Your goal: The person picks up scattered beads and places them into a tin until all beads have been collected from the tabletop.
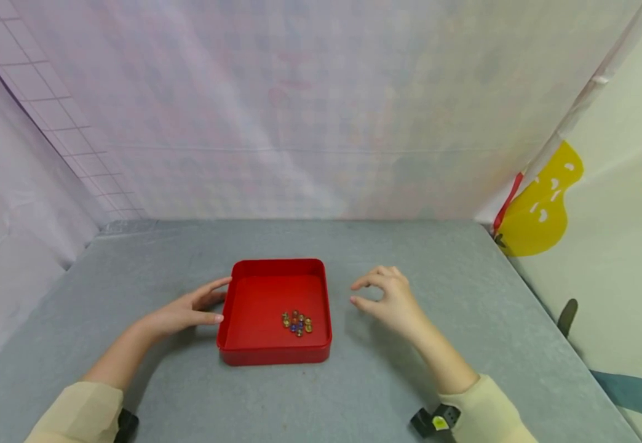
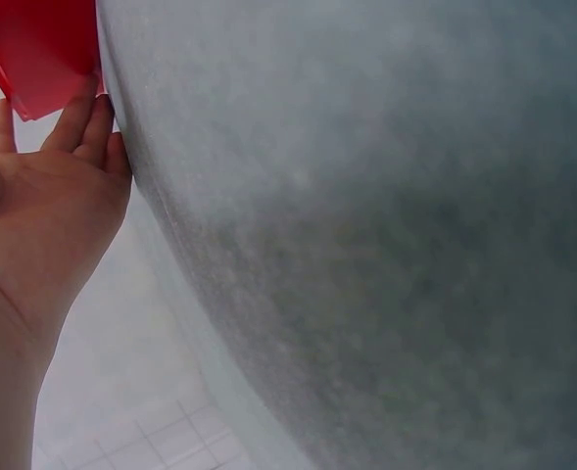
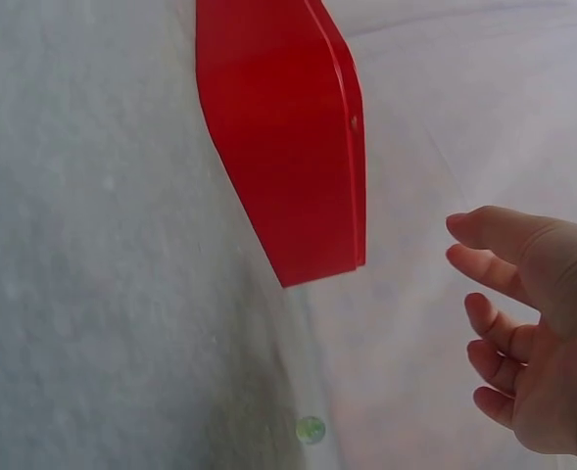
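Note:
A shallow red square tray (image 1: 271, 355) sits on the grey table, with a small cluster of shiny marbles (image 1: 297, 323), gold, blue and orange, toward its front right. My left hand (image 1: 190, 307) is at the tray's left wall, its fingers extended and fingertips against the side; the left wrist view shows this hand (image 2: 53, 196) close to the red wall. To the right of the tray, my right hand (image 1: 390, 300) hovers with bent fingers and thumb apart, holding nothing. One clear greenish marble (image 3: 311, 430) appears low in the right wrist view, outside the tray.
Grey cloth covers the table (image 1: 177, 394). A pale curtain (image 1: 299, 111) hangs behind it, and a white sheet (image 1: 620, 258) with yellow shapes runs along the right edge. A black device (image 1: 434, 420) is strapped at the right wrist.

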`<state>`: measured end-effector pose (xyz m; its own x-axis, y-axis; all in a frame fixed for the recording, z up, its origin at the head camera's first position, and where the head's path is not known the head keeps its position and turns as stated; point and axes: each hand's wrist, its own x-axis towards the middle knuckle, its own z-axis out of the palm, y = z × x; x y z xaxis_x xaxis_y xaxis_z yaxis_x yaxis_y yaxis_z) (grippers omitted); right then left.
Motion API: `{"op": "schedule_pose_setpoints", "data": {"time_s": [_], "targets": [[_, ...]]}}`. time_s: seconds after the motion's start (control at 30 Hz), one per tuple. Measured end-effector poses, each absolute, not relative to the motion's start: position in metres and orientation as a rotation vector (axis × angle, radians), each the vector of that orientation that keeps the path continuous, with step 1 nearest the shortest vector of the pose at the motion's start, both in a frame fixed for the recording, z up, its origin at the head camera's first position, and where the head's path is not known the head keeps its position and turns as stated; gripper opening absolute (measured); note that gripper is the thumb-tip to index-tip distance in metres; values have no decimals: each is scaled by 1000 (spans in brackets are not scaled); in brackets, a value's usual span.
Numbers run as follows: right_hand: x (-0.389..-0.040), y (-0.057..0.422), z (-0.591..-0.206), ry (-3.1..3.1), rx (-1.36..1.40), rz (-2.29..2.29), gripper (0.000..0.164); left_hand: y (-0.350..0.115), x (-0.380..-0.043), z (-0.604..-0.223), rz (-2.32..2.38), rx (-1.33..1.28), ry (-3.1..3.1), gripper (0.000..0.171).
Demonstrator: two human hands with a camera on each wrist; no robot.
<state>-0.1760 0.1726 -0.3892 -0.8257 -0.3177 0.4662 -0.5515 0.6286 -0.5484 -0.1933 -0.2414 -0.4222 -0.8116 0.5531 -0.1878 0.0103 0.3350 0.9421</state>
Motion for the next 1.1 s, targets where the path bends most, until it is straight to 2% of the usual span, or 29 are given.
{"op": "schedule_pose_setpoints", "data": {"time_s": [1.1], "targets": [[-194, 208, -401, -2643, 605, 1006, 19, -241, -192, -421, 1473, 491, 2138, 78]]}}
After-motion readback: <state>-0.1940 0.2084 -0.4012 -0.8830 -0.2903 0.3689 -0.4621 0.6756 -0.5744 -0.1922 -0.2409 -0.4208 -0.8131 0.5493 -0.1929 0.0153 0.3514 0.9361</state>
